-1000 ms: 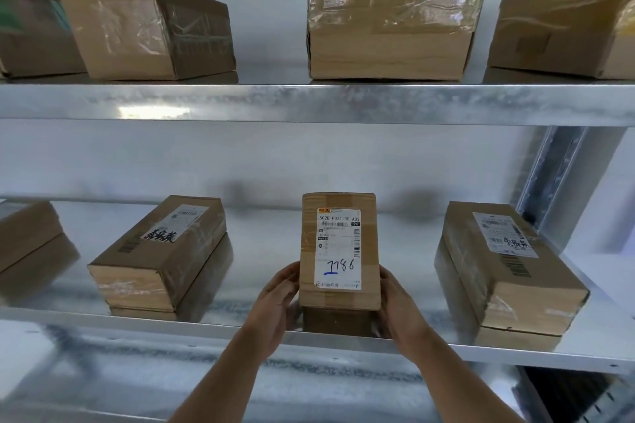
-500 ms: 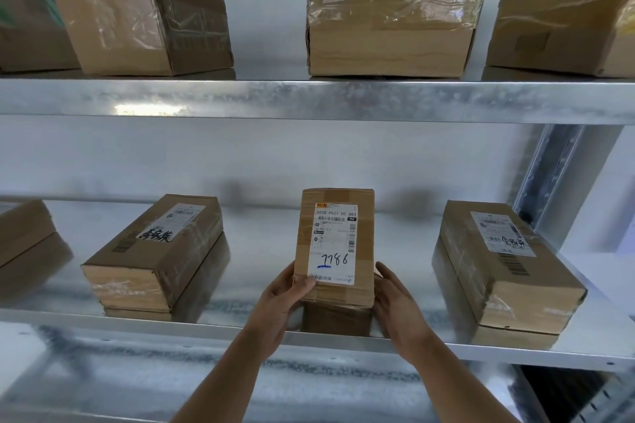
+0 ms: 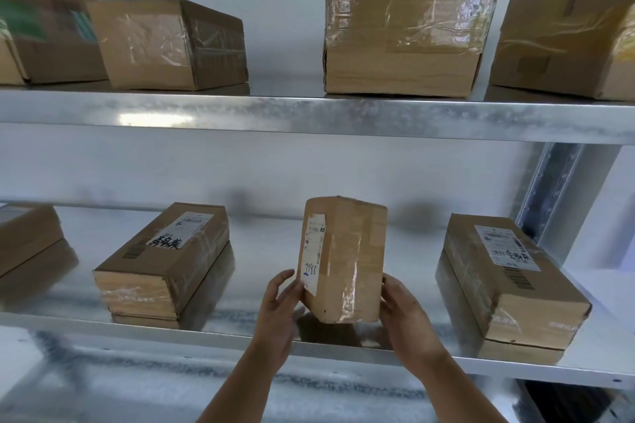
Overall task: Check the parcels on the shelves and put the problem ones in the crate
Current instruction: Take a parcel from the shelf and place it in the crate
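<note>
Parcels: nine. Shelves: two. Hands: two.

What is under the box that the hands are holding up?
Under the held box there is a dark reflection on the shiny lower shelf, nothing else. The left hand and right hand hold its sides. Its bottom face cannot be seen.
</note>
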A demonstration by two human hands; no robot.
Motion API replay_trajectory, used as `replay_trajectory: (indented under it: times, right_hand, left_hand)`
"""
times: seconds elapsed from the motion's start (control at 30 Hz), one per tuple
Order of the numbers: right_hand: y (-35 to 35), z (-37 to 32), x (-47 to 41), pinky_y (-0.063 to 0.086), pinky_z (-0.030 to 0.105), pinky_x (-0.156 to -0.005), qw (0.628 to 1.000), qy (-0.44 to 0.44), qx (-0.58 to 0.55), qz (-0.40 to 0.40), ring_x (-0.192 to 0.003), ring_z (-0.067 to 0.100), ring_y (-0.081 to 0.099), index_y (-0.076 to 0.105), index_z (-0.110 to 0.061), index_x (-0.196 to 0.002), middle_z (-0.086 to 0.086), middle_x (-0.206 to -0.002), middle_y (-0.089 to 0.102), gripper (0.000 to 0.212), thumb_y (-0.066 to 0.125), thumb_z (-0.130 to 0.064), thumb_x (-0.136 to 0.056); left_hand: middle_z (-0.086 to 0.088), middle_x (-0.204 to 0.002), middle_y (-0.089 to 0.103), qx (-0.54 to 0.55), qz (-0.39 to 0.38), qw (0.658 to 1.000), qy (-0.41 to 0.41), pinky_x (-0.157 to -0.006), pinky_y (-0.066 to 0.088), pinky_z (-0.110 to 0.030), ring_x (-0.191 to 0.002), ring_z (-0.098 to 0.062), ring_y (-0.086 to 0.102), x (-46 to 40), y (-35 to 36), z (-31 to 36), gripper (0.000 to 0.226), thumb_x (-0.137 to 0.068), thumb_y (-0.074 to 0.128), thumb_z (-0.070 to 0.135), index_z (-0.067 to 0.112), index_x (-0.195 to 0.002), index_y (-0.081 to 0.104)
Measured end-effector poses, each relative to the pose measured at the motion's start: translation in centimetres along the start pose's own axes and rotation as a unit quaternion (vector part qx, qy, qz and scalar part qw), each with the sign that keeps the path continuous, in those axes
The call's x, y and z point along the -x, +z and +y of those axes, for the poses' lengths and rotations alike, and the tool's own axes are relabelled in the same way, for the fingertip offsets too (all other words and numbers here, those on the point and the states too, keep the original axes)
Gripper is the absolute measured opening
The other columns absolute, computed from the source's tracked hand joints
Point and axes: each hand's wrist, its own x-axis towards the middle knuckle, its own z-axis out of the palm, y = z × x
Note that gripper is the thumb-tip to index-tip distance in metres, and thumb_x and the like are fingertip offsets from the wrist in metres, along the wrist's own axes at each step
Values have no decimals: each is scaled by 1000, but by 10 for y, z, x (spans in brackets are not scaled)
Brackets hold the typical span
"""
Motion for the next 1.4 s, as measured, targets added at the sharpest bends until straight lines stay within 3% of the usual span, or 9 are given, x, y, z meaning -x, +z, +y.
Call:
replay_trajectory:
  times: [0.13, 0.3, 0.4, 0.47, 0.53, 0.77, 1.17, 1.3, 1.4]
  right_hand:
    - [2, 3, -3, 63, 53, -84, 1000, 11, -25, -13, -124, 44, 62, 64, -3, -133, 24, -132, 66, 38, 52, -18, -100]
    - [12, 1, -1, 56, 50, -100, 999, 15, 25, -33, -126, 30, 65, 61, -16, -142, 11, -137, 67, 39, 48, -23, -106]
    - [17, 2, -4, 45, 54, -114, 997, 4, 74, -26, -130, 24, 63, 61, -24, -143, 4, -137, 68, 43, 48, -35, -103]
    - [21, 4, -7, 43, 56, -115, 995, 4, 93, -22, -129, 23, 63, 62, -27, -142, 2, -135, 69, 47, 48, -44, -100]
    - [24, 5, -9, 43, 57, -115, 994, 10, 109, -21, -129, 23, 63, 63, -28, -140, 2, -134, 70, 49, 45, -51, -101]
    - [20, 10, -14, 45, 59, -112, 988, 29, 149, -35, -129, 27, 62, 59, -27, -140, 5, -136, 68, 46, 35, -51, -109]
    - [17, 13, -12, 46, 56, -113, 988, 28, 140, -55, -136, 22, 57, 52, -40, -147, -6, -145, 61, 55, 48, -66, -99]
    - [19, 14, -9, 50, 49, -111, 991, 32, 108, -70, -133, 16, 60, 52, -44, -145, -10, -141, 64, 45, 47, -48, -101]
    - [21, 9, -4, 60, 35, -93, 995, 37, 77, -56, -124, 17, 65, 52, -46, -137, -8, -133, 70, 48, 61, -49, -90]
  left_hand:
    - [-11, -122, 75, -36, -5, 999, 21, -85, 62, -34, -114, -23, 72, 8, 6, 6, 27, -103, 55, 15, 11, -122, 75]
    - [-6, -119, 77, -95, -35, 995, -23, -96, 58, -52, -104, -26, 75, 15, 12, 13, 43, -99, 50, 44, 19, -127, 72]
    - [-9, -117, 76, -104, -48, 993, -28, -73, 60, -37, -93, -24, 76, 15, 12, 15, 38, -108, 45, 41, 18, -127, 68]
    - [-8, -125, 73, -105, -47, 993, -16, -79, 62, -37, -107, -22, 74, 17, 11, 17, 41, -105, 46, 42, 17, -133, 63]
    - [-4, -130, 72, -113, -56, 992, -10, -92, 61, -41, -119, -20, 70, 18, 10, 18, 40, -107, 42, 40, 22, -136, 62]
    - [-1, -132, 71, -128, -69, 989, -17, -75, 59, -26, -121, -18, 68, 22, 12, 21, 38, -112, 36, 31, 29, -140, 62]
    - [-3, -129, 72, -149, -99, 984, -13, -76, 60, -25, -117, -20, 70, 28, 14, 25, 48, -102, 42, 45, 25, -142, 58]
    - [-12, -130, 72, -100, -120, 987, -26, -79, 61, -27, -116, -28, 71, 26, 10, 25, 41, -99, 60, 19, 15, -140, 59]
    - [-13, -130, 71, -78, -113, 990, -27, -84, 61, -33, -119, -30, 70, 23, 9, 22, 44, -95, 64, 22, 14, -138, 61]
